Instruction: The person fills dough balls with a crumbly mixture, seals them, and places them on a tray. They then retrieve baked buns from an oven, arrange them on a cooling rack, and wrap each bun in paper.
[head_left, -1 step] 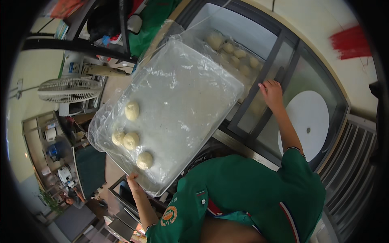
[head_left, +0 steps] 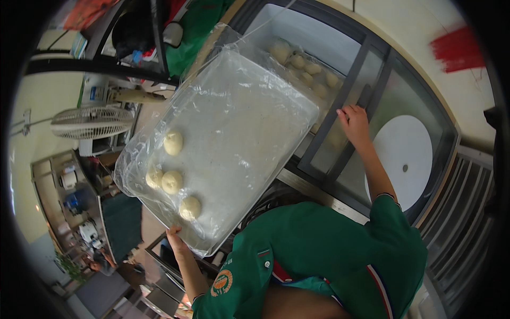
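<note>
My left hand [head_left: 176,242] is closed on the near left edge of a large metal tray [head_left: 249,159], which slants across the freezer's left part. Clear plastic film [head_left: 133,165] wraps the tray. Several pale dough balls, including one dough ball [head_left: 173,143], cluster at its left end. At the right, my right hand [head_left: 355,125] has its fingers curled over the dark frame of a sliding glass lid [head_left: 321,149]. Beyond the tray, the open part of the chest freezer [head_left: 313,32] shows more dough balls [head_left: 298,62] inside, partly covered by film and the tray.
A white round disc [head_left: 406,165] lies at the right side of the freezer top. Left of the tray stand a fan [head_left: 93,122] and a dark metal rack [head_left: 101,66]. A person [head_left: 103,261] is at the far lower left, near shelves [head_left: 58,181].
</note>
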{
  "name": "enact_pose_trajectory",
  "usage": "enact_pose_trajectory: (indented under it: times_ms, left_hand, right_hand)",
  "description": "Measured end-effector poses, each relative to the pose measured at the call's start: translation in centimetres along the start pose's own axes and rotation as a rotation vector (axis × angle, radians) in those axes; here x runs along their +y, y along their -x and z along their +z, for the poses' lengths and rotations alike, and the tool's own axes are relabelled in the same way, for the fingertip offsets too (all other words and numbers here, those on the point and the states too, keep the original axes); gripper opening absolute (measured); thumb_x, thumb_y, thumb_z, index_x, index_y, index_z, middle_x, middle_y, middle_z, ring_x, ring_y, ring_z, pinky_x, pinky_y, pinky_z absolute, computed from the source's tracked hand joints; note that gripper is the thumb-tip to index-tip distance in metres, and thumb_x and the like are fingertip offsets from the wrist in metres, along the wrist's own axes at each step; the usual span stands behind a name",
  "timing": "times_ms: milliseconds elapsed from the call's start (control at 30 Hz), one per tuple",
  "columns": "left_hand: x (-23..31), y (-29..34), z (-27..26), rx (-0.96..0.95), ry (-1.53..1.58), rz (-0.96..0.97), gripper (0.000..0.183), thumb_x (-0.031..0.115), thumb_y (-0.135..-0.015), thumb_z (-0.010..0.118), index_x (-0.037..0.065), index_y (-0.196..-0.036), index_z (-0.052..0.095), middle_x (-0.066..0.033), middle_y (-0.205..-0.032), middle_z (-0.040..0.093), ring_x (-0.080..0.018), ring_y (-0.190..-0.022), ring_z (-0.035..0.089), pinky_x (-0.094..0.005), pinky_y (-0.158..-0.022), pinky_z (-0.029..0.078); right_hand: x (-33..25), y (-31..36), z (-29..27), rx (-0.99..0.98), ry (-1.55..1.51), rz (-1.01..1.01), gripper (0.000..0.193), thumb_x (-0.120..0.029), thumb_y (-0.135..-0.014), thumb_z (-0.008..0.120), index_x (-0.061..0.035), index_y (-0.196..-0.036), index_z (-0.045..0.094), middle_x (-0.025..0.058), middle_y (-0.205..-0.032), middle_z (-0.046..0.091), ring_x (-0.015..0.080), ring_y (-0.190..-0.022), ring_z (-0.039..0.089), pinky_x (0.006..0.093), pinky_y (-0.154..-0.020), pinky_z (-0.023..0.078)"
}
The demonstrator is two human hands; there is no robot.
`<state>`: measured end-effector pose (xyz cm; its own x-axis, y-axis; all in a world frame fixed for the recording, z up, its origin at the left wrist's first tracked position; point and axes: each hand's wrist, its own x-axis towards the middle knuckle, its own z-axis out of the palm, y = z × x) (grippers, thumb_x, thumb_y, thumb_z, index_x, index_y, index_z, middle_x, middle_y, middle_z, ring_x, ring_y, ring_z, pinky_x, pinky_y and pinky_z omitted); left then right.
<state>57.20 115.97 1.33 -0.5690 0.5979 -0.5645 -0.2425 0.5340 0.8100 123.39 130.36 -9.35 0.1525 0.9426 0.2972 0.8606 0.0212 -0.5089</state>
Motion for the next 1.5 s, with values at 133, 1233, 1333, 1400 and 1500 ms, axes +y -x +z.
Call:
enact_pose_trajectory:
  times_ms: [133, 1233, 1333, 1400, 1500]
  left_hand:
    - [5.0, 1.6, 9.8, -0.154, -0.007, 0.130, 0.043, 0.001, -0.065, 0.049, -0.004, -0.107, 0.056, -0.0127, -0.092, 0.060, -0.0269, -0.082, 0.061, -0.0388, -0.075, 0.054]
    - [-14.3, -34.9, 68.3, -1.078, -1.011, -0.207, 0.057, -0.002, -0.061, 0.051, 0.003, -0.118, 0.060, -0.0098, -0.094, 0.063, -0.0246, -0.082, 0.059, -0.0346, -0.071, 0.049]
    - [-18.6, -38.7, 70.3, -0.991, -1.232, 0.147, 0.044, 0.000, -0.068, 0.053, 0.003, -0.110, 0.066, -0.0146, -0.091, 0.067, -0.0316, -0.086, 0.064, -0.0375, -0.075, 0.050]
    - [-20.8, -40.5, 70.8, -0.859, -1.395, 0.397, 0.036, 0.002, -0.073, 0.054, 0.003, -0.105, 0.069, -0.0185, -0.090, 0.069, -0.0364, -0.091, 0.066, -0.0395, -0.079, 0.051]
    - [-21.7, -41.6, 70.9, -0.815, -1.547, 0.521, 0.041, 0.003, -0.076, 0.058, 0.004, -0.117, 0.063, -0.0226, -0.109, 0.066, -0.0389, -0.106, 0.062, -0.0417, -0.086, 0.050]
  right_hand:
    - [-4.6, 3.3, 0.9, -0.055, -0.390, 0.231, 0.016, -0.018, -0.086, 0.065, -0.0031, -0.086, 0.062, 0.0125, -0.083, 0.059, 0.0325, -0.076, 0.059, 0.0403, -0.066, 0.047]
    - [-13.2, -2.3, 20.2, -0.450, -0.144, 0.774, 0.040, -0.023, -0.086, 0.065, -0.0028, -0.120, 0.056, 0.0172, -0.100, 0.064, 0.0356, -0.092, 0.062, 0.0450, -0.080, 0.048]
    - [-13.2, -2.8, 18.5, -0.434, -0.175, 0.795, 0.040, -0.021, -0.086, 0.065, -0.0018, -0.121, 0.056, 0.0167, -0.102, 0.064, 0.0360, -0.094, 0.061, 0.0444, -0.083, 0.048]
    - [-13.0, -3.1, 17.0, -0.438, -0.200, 0.829, 0.041, -0.020, -0.087, 0.065, -0.0011, -0.121, 0.056, 0.0168, -0.103, 0.064, 0.0362, -0.094, 0.060, 0.0441, -0.084, 0.047]
    - [-12.8, -3.4, 14.9, -0.395, -0.192, 0.841, 0.041, -0.020, -0.087, 0.064, -0.0006, -0.122, 0.056, 0.0172, -0.105, 0.064, 0.0363, -0.094, 0.060, 0.0436, -0.085, 0.047]
